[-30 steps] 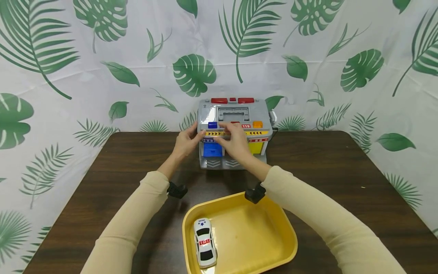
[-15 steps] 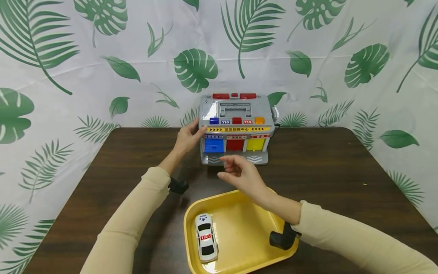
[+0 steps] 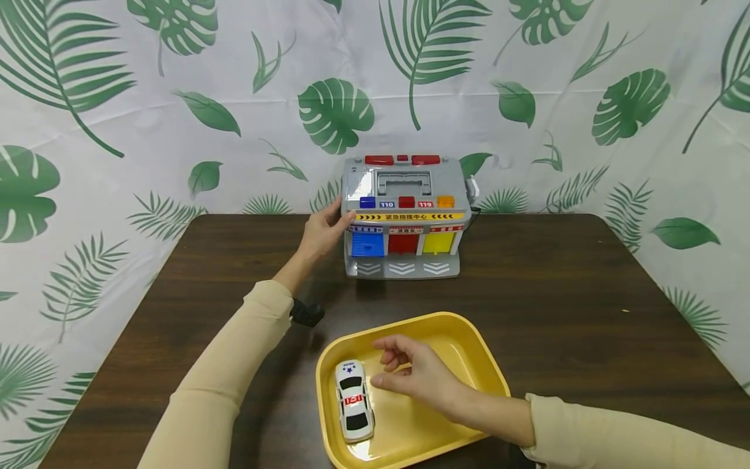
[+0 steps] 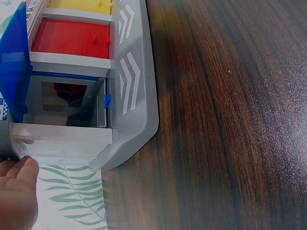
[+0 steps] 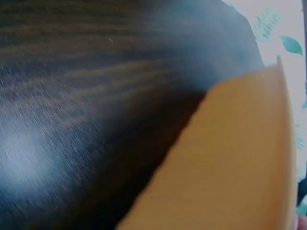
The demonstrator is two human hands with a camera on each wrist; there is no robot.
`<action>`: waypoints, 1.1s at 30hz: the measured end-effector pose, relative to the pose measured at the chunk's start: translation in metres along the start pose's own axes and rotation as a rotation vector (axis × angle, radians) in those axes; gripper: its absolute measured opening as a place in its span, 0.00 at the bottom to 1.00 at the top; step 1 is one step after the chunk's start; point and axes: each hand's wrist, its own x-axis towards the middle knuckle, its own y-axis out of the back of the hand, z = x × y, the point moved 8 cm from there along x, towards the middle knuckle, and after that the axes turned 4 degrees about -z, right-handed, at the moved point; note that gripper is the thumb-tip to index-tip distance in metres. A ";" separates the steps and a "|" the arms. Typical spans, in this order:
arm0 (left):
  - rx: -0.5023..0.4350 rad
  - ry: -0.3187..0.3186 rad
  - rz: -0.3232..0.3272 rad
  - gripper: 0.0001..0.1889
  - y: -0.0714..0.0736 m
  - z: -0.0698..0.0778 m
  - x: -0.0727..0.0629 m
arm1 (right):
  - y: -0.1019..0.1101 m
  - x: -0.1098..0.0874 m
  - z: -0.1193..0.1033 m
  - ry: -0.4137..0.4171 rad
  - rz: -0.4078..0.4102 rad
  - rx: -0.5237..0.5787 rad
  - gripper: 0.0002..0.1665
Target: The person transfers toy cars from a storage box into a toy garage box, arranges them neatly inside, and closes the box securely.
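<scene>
A grey toy garage [image 3: 404,189] with blue, red and yellow doors stands at the back of the table. My left hand [image 3: 321,233] holds its left end, thumb at the front corner and the other fingers mostly hidden behind the side. The blue door [image 4: 15,62] is swung up, baring the dark bay behind it. My right hand [image 3: 418,374] hovers over the yellow tray [image 3: 505,391], fingers loosely bent and holding nothing. Left of its fingertips, a white toy police car [image 3: 355,400] lies in the tray.
Dark wood-grain tabletop [image 3: 562,312] surrounds the garage and tray. Behind the table hangs a white cloth [image 3: 258,130] with green leaves. In the right wrist view, the tray's blurred outer wall [image 5: 235,158] fills the lower right.
My right hand has come off the garage front and moved down toward me, over the tray near the toy police car. My left hand has stayed at the garage's left end.
</scene>
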 end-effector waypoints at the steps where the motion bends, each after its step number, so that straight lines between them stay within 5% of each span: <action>1: -0.005 -0.002 -0.001 0.35 0.000 0.000 0.000 | -0.003 -0.001 0.003 -0.012 -0.010 0.006 0.30; 15: -0.016 -0.001 -0.008 0.35 -0.001 0.001 -0.001 | -0.032 -0.006 0.030 -0.151 -0.110 0.109 0.46; 33: -0.018 0.014 0.002 0.34 -0.001 -0.002 -0.001 | -0.044 0.002 0.032 -0.109 -0.107 -0.020 0.47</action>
